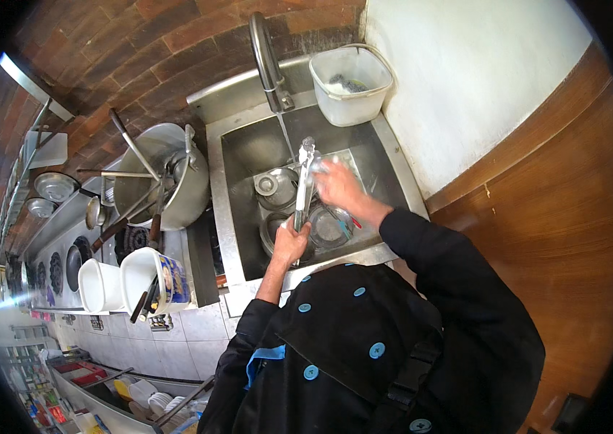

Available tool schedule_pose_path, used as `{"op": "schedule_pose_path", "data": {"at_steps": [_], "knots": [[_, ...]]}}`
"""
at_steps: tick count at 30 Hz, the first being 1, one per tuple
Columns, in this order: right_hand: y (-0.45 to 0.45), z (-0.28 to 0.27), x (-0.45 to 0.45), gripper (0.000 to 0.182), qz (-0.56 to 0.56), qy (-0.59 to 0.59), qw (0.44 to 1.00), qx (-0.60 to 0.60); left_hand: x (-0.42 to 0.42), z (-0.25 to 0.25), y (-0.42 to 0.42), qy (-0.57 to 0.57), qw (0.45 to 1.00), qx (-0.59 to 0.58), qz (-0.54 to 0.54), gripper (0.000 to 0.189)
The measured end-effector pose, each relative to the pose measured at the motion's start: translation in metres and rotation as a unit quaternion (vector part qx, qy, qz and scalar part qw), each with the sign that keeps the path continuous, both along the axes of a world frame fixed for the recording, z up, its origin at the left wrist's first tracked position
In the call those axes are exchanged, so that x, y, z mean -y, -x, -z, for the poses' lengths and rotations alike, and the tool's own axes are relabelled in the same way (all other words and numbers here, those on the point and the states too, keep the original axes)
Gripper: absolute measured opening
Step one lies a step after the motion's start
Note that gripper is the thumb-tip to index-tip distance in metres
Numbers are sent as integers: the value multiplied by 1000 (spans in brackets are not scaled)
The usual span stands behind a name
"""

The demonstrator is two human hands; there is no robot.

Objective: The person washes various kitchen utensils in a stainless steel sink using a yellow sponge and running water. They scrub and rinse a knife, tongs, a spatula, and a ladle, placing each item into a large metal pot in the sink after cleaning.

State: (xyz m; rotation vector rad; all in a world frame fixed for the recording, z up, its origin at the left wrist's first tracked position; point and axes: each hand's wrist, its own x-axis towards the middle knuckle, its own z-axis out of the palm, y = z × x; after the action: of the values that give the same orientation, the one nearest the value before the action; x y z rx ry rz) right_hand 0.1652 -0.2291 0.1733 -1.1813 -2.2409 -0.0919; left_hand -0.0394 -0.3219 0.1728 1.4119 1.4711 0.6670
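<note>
My left hand grips the lower end of metal tongs, held upright over a stainless steel sink. White foam covers the upper part of the tongs. Close beside that foamy end is my right hand, blurred, its fingers bent; whether it holds something is unclear. Water runs from the faucet behind the tongs. In the basin below lie round metal lids or pans, a round dish and utensils with red and teal handles.
A plastic tub with a scouring pad stands at the sink's back right corner. Left of the sink, a large metal pot holds long-handled utensils. White plastic buckets stand near the stove's front edge. A white wall and wooden panel bound the right side.
</note>
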Motion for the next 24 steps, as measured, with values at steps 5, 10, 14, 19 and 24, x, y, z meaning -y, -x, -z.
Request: {"op": "schedule_pose_path", "data": {"at_steps": [5,10,14,19,24], "knots": [[-24,-14,-58,38,236,167,935,-208,8,-22,-5,76,993,73,44,37],[32,-22,-8,46,87,126,926,-346,-21,-10,-6,144,923,351,-65,65],[77,-22,54,48,18,187,940,-286,-55,1,-21,149,882,388,-220,60],[64,-27,103,40,-67,239,936,-249,-86,23,15,160,826,506,-189,50],[77,-13,63,48,40,171,930,-322,-77,16,-17,136,818,527,-184,36]]}}
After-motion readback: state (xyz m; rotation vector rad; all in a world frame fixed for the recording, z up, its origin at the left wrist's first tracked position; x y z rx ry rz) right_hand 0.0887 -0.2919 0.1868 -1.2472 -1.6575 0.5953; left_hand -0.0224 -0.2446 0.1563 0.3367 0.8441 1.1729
